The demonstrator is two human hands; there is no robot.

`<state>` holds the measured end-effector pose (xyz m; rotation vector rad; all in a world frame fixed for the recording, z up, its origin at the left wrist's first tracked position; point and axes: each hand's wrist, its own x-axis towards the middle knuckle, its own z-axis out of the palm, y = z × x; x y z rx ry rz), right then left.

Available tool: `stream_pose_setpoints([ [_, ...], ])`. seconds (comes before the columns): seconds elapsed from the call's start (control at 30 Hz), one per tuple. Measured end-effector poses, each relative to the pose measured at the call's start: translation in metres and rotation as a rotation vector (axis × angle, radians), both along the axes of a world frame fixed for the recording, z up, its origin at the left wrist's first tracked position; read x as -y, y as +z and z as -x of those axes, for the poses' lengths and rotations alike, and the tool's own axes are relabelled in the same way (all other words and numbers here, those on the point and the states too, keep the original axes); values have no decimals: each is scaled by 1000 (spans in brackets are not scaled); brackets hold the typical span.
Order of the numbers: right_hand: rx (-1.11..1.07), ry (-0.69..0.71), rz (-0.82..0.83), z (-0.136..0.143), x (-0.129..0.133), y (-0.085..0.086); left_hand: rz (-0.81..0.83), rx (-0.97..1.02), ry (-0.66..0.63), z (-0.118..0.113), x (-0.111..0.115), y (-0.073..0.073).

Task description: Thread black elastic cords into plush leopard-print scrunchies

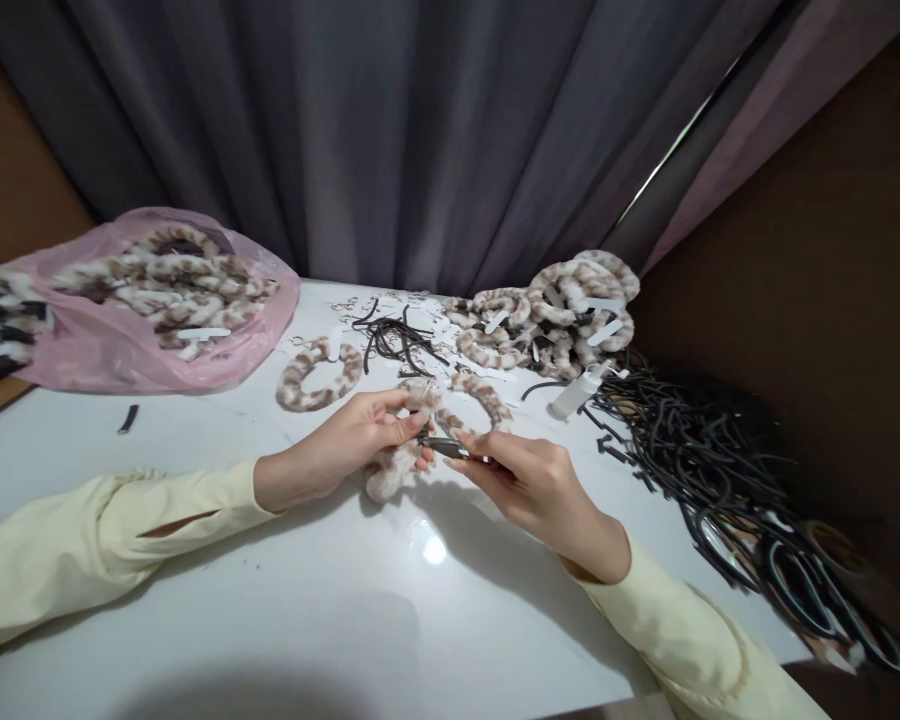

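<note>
My left hand (360, 440) is closed on a fluffy brown-and-white fur strap (391, 472), whose lower end hangs below the fingers. My right hand (532, 480) pinches a dark, narrow, tapered piece (445, 447); whether it is a tool or a piece of black tubing I cannot tell. Its tip meets the strap at the left fingertips, where small dark parts are mostly hidden. Just behind the hands lies a curved fur strap (487, 395). Farther left is a fur ring (292, 385) with a white tag.
A pink plastic bag (262, 350) full of fur straps stands at the left. Black cords (397, 340) and small metal clasps lie at the back. To the right are piled fur rings (607, 270), a white bottle (576, 392) and a heap of black cords (675, 430).
</note>
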<state>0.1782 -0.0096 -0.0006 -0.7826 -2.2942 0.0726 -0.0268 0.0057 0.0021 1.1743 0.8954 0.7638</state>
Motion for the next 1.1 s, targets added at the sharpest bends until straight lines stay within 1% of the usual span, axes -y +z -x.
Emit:
stream_pose_setpoints([
  [0.1, 150, -44, -248, 0, 1, -4, 33, -31, 19, -1, 1, 0],
  [0.17, 245, -63, -379, 0, 2, -4, 50, -35, 34, -1, 1, -1],
  [0.27, 363, -70, -526, 1, 4, -1, 61, -53, 58, -2, 2, -2],
  [0.33, 433, -75, -562, 3, 6, 1, 53, -70, 82, -3, 4, -2],
  [0.43, 504, -100, -493, 7, 9, 4, 36, -77, 122, -6, 6, -1],
  [0.63, 499, -170, -189, 11, 11, 1, -13, -132, 154, -10, 6, -5],
  [0.73, 384, -161, 61, 14, 9, 1, -81, -209, 143, -10, 8, -8],
  [0.8, 240, -144, 252, 16, 7, 1, -145, -255, 153, -10, 10, -9],
  [0.87, 100, -156, 373, 20, 7, -2, -209, -279, 185, -10, 11, -9],
  [0.9, 51, -172, 386, 22, 8, -5, -230, -282, 201, -9, 11, -9],
  [0.97, 2, -208, 339, 26, 10, -11, -253, -281, 229, -9, 9, -10],
  [1.1, 53, -227, 184, 29, 11, -20, -274, -277, 254, -7, 1, -13],
])
